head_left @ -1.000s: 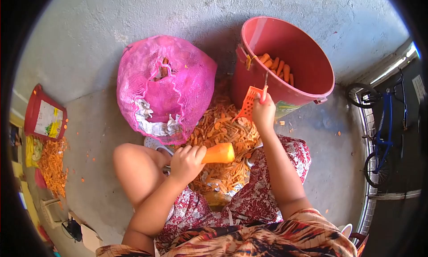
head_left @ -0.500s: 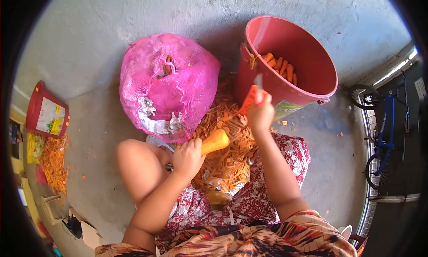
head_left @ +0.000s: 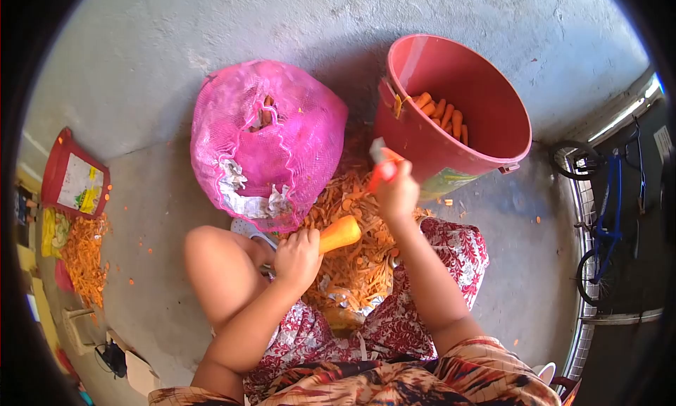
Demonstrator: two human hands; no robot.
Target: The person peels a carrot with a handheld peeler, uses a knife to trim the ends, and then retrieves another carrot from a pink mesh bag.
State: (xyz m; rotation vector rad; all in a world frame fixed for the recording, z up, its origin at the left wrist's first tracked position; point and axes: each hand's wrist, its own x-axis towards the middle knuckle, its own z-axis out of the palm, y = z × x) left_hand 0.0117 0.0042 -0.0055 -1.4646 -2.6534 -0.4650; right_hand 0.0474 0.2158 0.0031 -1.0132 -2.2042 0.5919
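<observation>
Because the left hand (head_left: 298,254) is clamped round one part of a thick, smooth orange carrot (head_left: 341,235), its rounded other end stands free and points out over the loose heap of thin, curling orange peelings (head_left: 359,265) between the bent legs (head_left: 225,276). I judge that the carrot is held so to leave its surface open, with anything loose falling on the heap. From my distant view, the right hand (head_left: 396,189) has its fingers closed around a red-orange tool (head_left: 384,172) with a grey tip (head_left: 378,149); it is blurred, so I cannot tell its exact shape, but it is clearly apart from the carrot. Just beyond stands a deep, round red plastic bucket (head_left: 415,142) with smooth orange carrots (head_left: 445,114) inside, probably placed there for easy reach. To its left, a bulging pink mesh sack (head_left: 271,149), soft and wrinkled, sits near the rough grey-blue wall (head_left: 267,26), with crumpled white paper (head_left: 250,207) in its lower part.
</observation>
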